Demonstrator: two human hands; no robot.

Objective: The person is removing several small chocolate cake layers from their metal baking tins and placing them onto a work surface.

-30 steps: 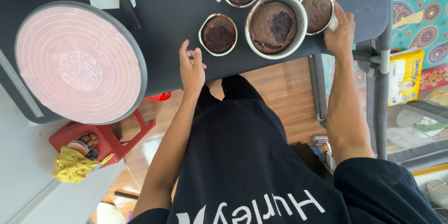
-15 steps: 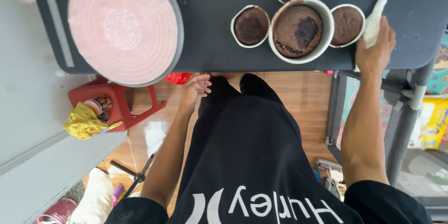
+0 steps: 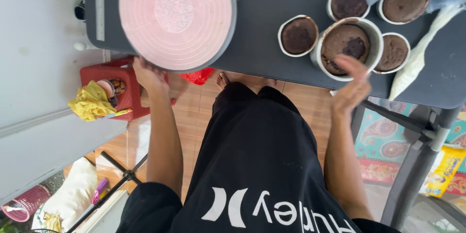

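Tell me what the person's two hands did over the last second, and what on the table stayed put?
The left hand left the table edge beside the small cake and moved over to the rim of the pink turntable. The right hand let go of the white piping bag and drew back to the front of the large cake tin. The chocolate cakes, turntable and dark table kept their places.

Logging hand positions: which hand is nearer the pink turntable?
Left. The left hand sits at the near rim of the pink turntable; the right hand is far off, by the largest cake.
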